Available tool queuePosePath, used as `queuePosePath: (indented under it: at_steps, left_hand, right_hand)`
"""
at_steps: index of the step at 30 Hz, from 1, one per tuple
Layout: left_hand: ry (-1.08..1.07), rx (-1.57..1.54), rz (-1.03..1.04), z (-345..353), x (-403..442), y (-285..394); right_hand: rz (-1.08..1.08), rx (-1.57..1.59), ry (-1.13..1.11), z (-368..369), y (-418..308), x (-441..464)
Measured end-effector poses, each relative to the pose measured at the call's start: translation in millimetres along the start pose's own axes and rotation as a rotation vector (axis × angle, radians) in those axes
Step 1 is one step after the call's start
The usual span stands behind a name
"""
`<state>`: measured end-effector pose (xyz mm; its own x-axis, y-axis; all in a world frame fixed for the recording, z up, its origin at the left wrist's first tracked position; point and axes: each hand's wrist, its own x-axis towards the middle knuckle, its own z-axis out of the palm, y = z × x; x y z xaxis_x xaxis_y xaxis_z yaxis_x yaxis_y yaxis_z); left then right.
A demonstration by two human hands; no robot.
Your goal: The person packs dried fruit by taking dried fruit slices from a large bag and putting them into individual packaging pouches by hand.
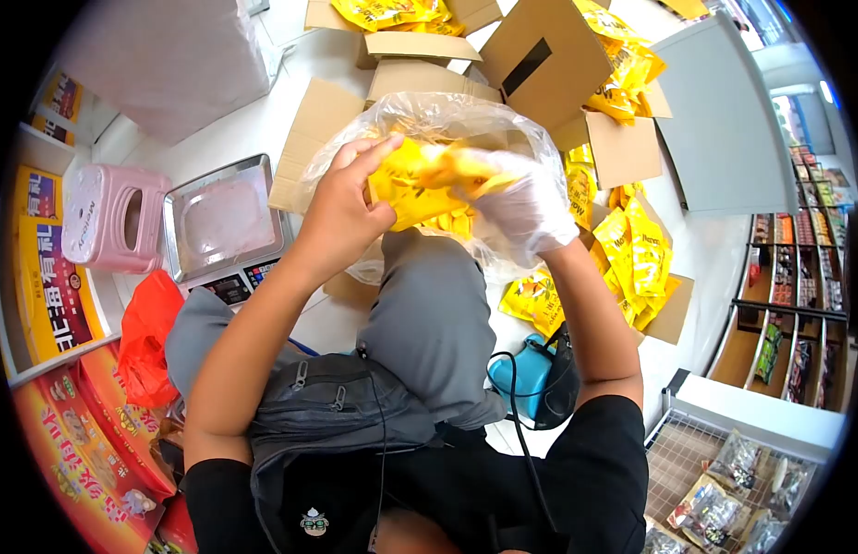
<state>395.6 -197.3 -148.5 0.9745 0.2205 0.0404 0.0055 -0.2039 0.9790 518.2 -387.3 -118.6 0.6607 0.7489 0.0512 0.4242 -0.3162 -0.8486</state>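
My left hand (350, 192), bare, grips a yellow printed pouch (406, 189) by its left side, thumb in front and fingers behind. My right hand (529, 205) wears a thin clear plastic glove and is blurred by motion. It is closed around orange-yellow pieces (480, 168) at the pouch's right side; their exact kind is hard to make out. Below both hands, a large clear plastic bag (346, 148) lines an open cardboard box and holds more orange-yellow pieces (452, 222).
Open cardboard boxes (549, 65) with yellow pouches (623, 78) stand ahead and to the right. More pouches (632, 249) lie at the right. A metal-topped scale (224, 222) and pink stool (110, 217) sit left, with a red plastic bag (150, 337) nearer me.
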Motion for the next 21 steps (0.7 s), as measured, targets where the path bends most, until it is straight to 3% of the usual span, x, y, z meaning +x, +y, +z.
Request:
queuePosePath:
  at_steps: [3,5,7,9,11,13,15,17,18,19,20,21]
  left_hand:
    - [-0.029,-0.036,-0.014,-1,2,-6]
    - [-0.057,-0.018,-0.024,0,3,-11]
    - [-0.055,-0.124,0.042,3,3,-15]
    - [-0.063,-0.123,0.044,1,1,-16]
    - [-0.079,-0.125,0.047,0,2,-19]
    - [-0.055,0.035,0.083,0,1,-24]
    - [0.002,-0.037,0.069,-5,4,-26]
    - [0.051,-0.099,0.058,-7,4,-32]
    - [0.096,-0.015,0.03,-9,5,-37]
    - [0.141,0.07,0.004,-12,7,-42]
    - [0.128,0.072,-0.004,-21,7,-44]
    - [0.19,0.19,-0.053,-35,7,-41]
  right_hand:
    - [0.077,-0.496,-0.075,8,-27,-8]
    - [0.087,-0.464,-0.082,19,-31,-3]
    - [0.14,-0.523,-0.235,28,-35,2]
    - [0.18,-0.634,-0.195,45,-29,9]
    - [0.373,-0.841,-0.398,49,-27,27]
    - [0.398,-0.844,-0.433,50,-32,41]
    - [0.272,-1.036,-0.533,49,-41,56]
    - [0.327,-1.062,-0.592,59,-46,74]
    - [0.189,-1.055,-0.664,62,-36,87]
    - [0.048,-1.044,-0.731,60,-33,96]
    - [0.058,-1.032,-0.732,55,-28,100]
    - [-0.011,-0.764,-0.622,45,-39,105]
